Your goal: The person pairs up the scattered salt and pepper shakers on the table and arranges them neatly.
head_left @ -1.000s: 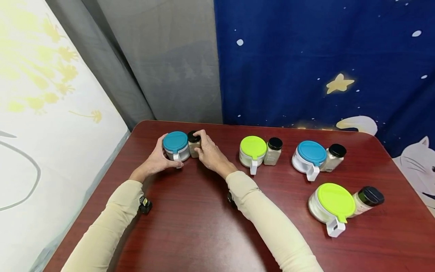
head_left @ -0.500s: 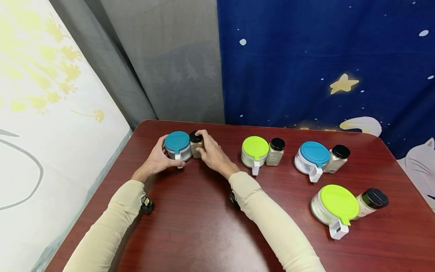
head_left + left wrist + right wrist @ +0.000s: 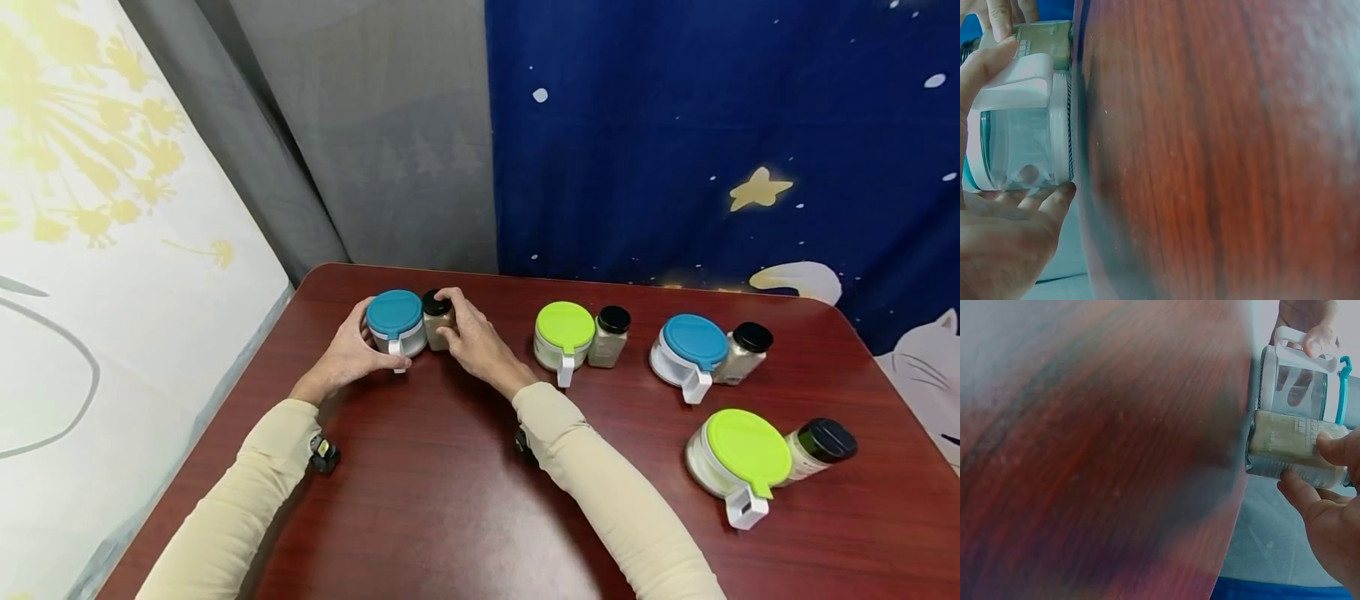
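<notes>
At the far left of the table, my left hand (image 3: 347,354) grips a clear seasoning jar (image 3: 1022,147) with a blue lid (image 3: 394,313) and a white handle, its thumb at the handle and its fingers round the far side. Right beside that jar stands a square spice bottle (image 3: 1294,440) with a black cap (image 3: 435,302) and tan contents. My right hand (image 3: 476,342) holds this bottle between thumb and fingers from its right side. In the right wrist view, bottle and jar stand side by side against each other on the tabletop.
Rightward on the table (image 3: 420,500) stand a green-lidded jar (image 3: 564,327) with a black-capped bottle (image 3: 608,337), a blue-lidded jar (image 3: 690,346) with another bottle (image 3: 742,354), and, nearer, a green-lidded jar (image 3: 742,458) with a spice bottle (image 3: 817,450). Curtains (image 3: 637,142) hang behind.
The head view has shifted slightly, so everything appears a little further right. Both hands keep their hold on the jar and the bottle, which stay side by side.
</notes>
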Motion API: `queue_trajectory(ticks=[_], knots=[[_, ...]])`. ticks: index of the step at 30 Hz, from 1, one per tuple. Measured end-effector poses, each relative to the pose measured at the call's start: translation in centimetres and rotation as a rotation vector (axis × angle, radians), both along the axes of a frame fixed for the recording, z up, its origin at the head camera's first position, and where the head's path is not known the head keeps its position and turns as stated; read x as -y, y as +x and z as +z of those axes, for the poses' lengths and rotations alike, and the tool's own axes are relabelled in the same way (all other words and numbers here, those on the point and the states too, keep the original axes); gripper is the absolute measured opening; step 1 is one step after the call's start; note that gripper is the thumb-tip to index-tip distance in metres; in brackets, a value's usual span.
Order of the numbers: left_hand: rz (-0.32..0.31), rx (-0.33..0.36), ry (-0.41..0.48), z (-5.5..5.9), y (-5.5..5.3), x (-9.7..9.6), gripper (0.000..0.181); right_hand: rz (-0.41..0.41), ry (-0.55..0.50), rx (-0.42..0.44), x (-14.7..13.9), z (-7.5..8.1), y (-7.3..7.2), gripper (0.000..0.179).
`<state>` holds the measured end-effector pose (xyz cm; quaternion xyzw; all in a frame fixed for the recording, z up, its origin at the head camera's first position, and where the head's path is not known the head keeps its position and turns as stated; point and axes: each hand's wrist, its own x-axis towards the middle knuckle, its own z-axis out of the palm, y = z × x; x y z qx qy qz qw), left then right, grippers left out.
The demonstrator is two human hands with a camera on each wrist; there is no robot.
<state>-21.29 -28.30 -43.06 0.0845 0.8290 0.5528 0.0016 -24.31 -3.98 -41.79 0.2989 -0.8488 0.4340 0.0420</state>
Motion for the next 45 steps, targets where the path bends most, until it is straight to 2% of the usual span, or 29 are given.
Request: queue_trajectory(ticks=[16,23,32,45], knots=[[-0.014,-0.009,0.02,0.5,0.7,-0.4,0.114,-0.008,-0.023,-0.004,-0.7,0.3,0.8,0.049],[-0.022,-0.004,0.004,0.6,1.1,-0.6,0.115,-0.018,-0.037,-0.012,-0.9,0.4,1.0,0.049],[-0.032,-0.037,-0.033,0.8,1.7,-0.7,0.113,-0.018,-0.031,-0.025,-1.1,0.7,1.5,0.049],[-0.05,-0.023,-0.022,1.3,2.6,-1.2,0.114,-0.013,-0.058,-0.057,-2.2,1.0,2.6,0.048]])
